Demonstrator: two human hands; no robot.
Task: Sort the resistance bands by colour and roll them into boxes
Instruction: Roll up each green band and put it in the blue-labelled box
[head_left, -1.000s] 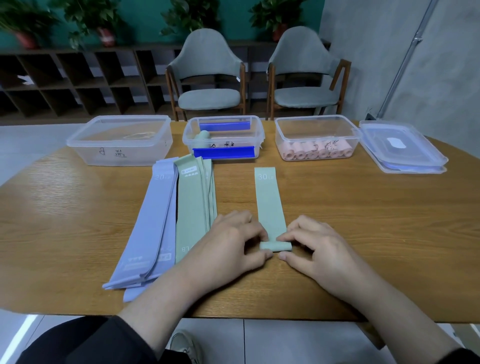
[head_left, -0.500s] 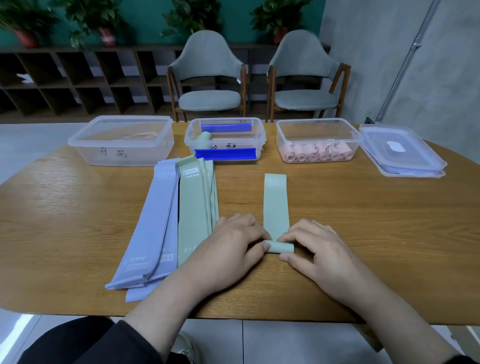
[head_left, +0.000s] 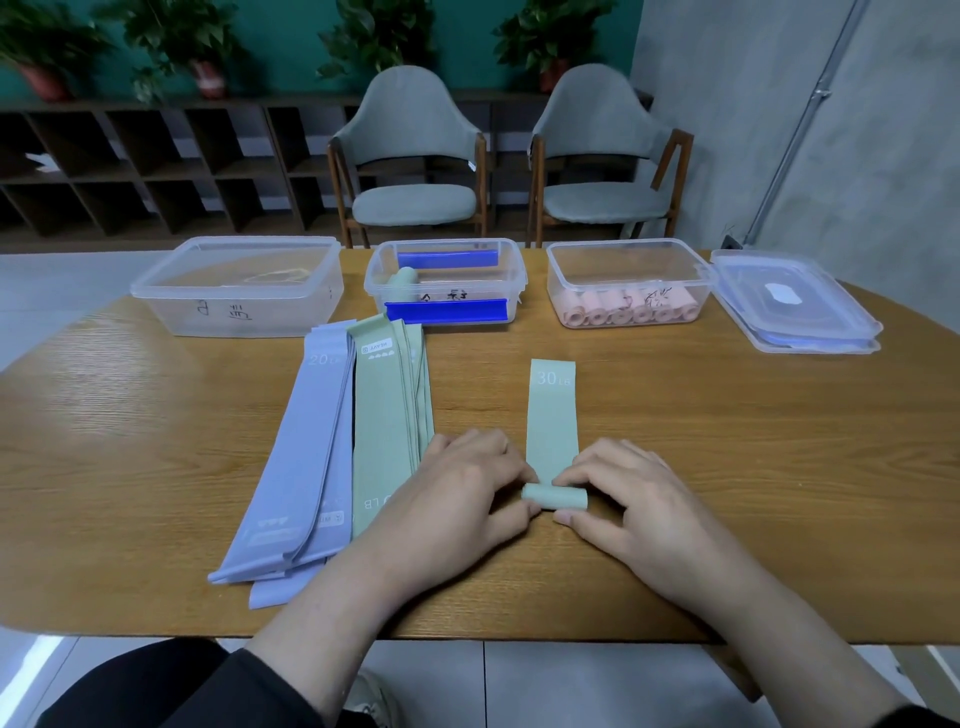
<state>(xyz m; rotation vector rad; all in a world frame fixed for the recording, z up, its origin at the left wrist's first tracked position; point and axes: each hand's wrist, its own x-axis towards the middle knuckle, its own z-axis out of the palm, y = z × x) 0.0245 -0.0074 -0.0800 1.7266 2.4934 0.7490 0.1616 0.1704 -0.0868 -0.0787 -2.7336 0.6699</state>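
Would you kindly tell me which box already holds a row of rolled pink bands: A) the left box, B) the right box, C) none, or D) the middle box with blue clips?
B: the pink rolls line the front wall of the right box.

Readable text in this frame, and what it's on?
"30 LB": far end of the green band being rolled.
"20": far end of the purple bands.
"LB": near end of the green stack; its top label is unreadable.
Handwriting on the three boxes: illegible.

left hand (head_left: 457, 499) and right hand (head_left: 631, 501) side by side, fingers curled
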